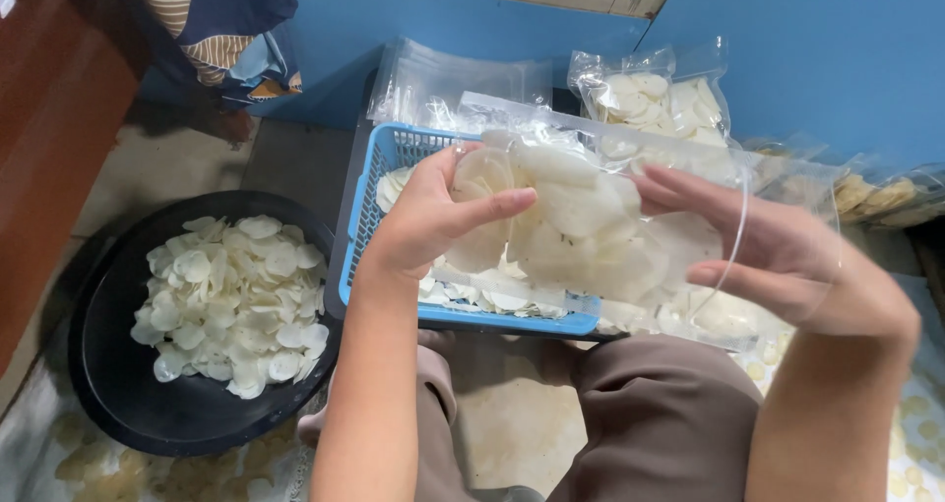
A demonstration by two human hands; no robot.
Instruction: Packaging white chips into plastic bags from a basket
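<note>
Both hands held a clear plastic bag (pixel 630 236) up over the blue basket (pixel 379 182), w/ pale round chips (pixel 571 212) inside it. Left hand (pixel 433 217) was curled on the bag's left end, thumb laid across the front, fingers behind; it pinched bag and chips together. Right hand (pixel 778 256) sat inside or against the bag's open right end, fingers spread fairly wide, film stretched over the knuckles; can't tell which side of the film it was on.

Progress, as a judgement: roughly mid-way. Bag looked partly to mostly full but not sealed. One filled bag (pixel 655 98) already stood at the far edge behind the basket, beside a stack of empty bags (pixel 443 79). More chips were left in the basket, plus a big heap in the black bowl (pixel 128 384) at the near left of the floor.
</note>
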